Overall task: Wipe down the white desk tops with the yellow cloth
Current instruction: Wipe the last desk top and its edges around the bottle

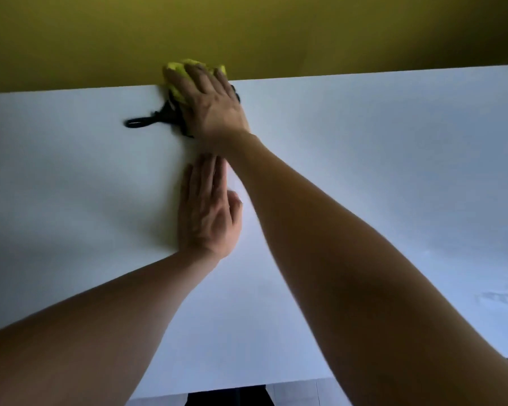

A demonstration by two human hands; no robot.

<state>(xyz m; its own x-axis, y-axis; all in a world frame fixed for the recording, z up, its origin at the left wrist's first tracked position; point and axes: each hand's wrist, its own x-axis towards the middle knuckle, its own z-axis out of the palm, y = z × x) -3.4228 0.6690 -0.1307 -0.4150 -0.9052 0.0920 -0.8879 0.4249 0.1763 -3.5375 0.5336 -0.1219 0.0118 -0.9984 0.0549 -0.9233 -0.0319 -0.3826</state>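
Both forearms reach out over the white table (393, 159). My left hand (207, 212) lies flat mid-table, fingers straight and released. My right hand (211, 104) presses the yellow cloth (175, 73) down at the far edge, fingers spread over it, a black strap (141, 123) trailing beside.

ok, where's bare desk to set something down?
Bare: the desk right of the right forearm, and the stretch left of the left hand. Crowded: far edge, where the right hand presses the yellow cloth, black cord beside it.
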